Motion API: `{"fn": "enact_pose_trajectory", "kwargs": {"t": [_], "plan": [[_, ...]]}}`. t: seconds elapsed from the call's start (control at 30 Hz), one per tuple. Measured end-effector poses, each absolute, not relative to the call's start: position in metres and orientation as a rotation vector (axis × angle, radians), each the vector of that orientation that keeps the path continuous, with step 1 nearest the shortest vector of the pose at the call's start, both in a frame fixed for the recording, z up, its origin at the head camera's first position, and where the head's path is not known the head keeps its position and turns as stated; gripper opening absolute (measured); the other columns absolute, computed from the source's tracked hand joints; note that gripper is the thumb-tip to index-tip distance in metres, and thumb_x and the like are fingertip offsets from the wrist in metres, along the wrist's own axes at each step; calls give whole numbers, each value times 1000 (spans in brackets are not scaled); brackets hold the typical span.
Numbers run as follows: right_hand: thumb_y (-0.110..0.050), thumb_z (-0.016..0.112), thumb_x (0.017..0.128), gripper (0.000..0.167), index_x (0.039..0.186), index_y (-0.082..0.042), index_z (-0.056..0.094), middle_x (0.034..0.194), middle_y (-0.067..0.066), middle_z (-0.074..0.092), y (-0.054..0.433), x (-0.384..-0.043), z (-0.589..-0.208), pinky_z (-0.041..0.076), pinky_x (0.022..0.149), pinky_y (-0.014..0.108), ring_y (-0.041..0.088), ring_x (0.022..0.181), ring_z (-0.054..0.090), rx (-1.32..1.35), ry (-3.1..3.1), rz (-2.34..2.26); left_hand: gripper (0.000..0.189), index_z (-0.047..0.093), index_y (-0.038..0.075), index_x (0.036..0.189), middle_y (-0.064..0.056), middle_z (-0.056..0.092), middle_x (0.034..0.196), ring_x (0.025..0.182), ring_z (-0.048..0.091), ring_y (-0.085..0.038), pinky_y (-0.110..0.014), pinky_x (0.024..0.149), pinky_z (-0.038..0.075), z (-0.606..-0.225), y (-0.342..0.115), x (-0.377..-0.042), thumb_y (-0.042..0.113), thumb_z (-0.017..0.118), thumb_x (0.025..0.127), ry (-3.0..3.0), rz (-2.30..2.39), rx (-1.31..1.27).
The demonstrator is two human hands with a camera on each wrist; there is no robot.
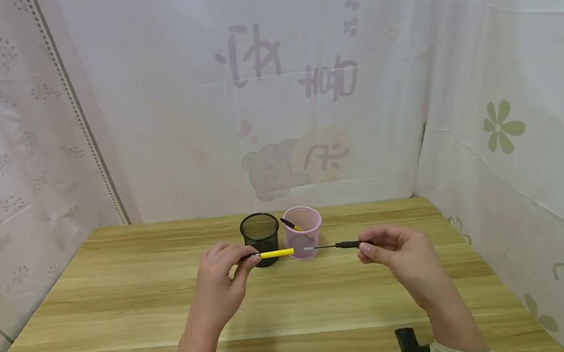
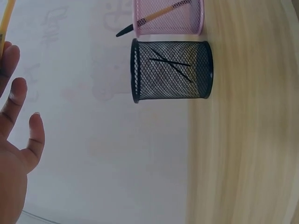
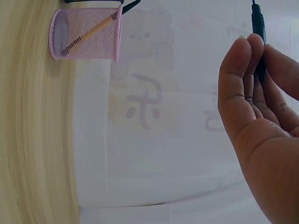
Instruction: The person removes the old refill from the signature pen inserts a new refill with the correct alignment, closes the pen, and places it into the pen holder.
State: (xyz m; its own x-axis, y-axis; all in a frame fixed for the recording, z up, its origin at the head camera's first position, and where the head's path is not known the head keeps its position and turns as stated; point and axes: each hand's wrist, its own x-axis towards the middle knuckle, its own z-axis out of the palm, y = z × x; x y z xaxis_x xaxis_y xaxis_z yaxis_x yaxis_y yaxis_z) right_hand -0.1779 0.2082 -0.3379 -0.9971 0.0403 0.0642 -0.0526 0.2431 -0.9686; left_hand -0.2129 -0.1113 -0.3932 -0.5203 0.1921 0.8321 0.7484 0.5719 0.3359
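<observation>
My left hand (image 1: 219,284) pinches a yellow pen barrel (image 1: 277,253) between thumb and fingers, its yellow end pointing right. Across from it, my right hand (image 1: 406,255) pinches the black grip part of a pen (image 1: 348,245), from which a thin refill (image 1: 323,247) sticks out to the left. A small gap separates the refill's pale end from the barrel. In the left wrist view the barrel (image 2: 6,19) shows only at the upper left corner. The right wrist view shows the black part (image 3: 258,23) between thumb and fingertips.
Behind the hands stand a black mesh pen holder (image 1: 262,240) and a pink mesh one (image 1: 312,236) side by side. Thin black sticks (image 2: 173,63) cross inside the black holder. A yellow and black pen (image 3: 93,33) leans in the pink one. Patterned curtains surround the wooden table (image 1: 112,306).
</observation>
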Motion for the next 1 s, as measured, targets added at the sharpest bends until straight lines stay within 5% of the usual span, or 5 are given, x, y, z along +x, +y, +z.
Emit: {"fn": "enact_pose_trajectory", "kwargs": {"t": [0.33,0.6,1.0], "plan": [[-2,71,100,25,123,9,68,98,-1,77,208,-176,-337,62,87,23,11,90,76,-4,-2420,1904,7,80,11,96,1,76,92,87,66,-16,-38,82,52,-409,-119,-220,8,84,90,-2208,-853,-660],[-6,71,102,27,126,7,68,101,2,78,208,-177,-339,61,87,22,9,90,75,-37,-2458,1868,7,82,19,95,3,66,98,93,60,-20,-44,82,46,-427,-130,-224,15,85,90,-2424,-806,-466],[-9,72,102,28,126,5,69,102,2,79,208,-177,-339,61,88,22,11,92,76,-53,-2478,1841,9,83,26,97,11,75,98,97,58,-19,-57,92,44,-439,-140,-229,18,81,94,-2738,-713,-293]]}}
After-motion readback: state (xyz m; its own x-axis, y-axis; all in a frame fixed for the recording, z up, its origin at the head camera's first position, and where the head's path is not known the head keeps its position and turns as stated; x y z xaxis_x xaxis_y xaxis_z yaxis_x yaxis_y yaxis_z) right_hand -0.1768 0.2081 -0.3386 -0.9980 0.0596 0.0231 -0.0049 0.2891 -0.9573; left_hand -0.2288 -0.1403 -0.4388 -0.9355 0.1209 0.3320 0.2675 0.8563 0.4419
